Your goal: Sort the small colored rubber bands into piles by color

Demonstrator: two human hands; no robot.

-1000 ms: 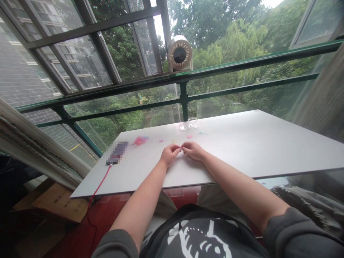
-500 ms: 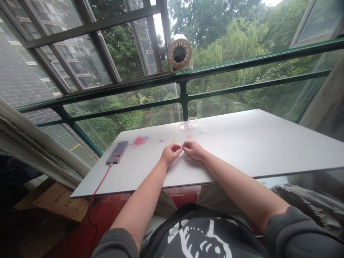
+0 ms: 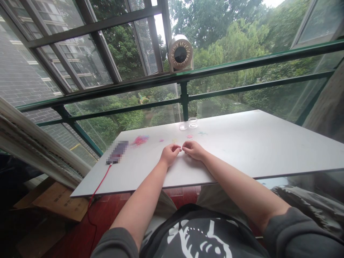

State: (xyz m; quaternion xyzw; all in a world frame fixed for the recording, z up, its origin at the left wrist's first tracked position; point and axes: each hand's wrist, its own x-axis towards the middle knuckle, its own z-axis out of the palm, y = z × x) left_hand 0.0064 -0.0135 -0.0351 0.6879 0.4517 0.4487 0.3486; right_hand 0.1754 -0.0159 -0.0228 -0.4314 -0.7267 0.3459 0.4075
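Note:
Both hands are close together above the white tabletop, fingertips nearly meeting. The thumb and fingers of my left hand are pinched, and what they hold, if anything, is too small to make out. My right hand is pinched the same way, its fingertips facing the left ones across a narrow gap. Just beyond the hands lie small coloured bits: a yellow patch, a pink patch, a light blue patch and a purple patch. Farther left is a larger red, pink and blue heap.
Two clear round containers stand at the table's far edge. A blurred-out dark device with a red cable lies at the left. Behind the table runs a green railing with a round white fan-like device on it.
The fingertips of my two hands have moved slightly apart. The hands otherwise stay in place, and the things on the table have not moved.

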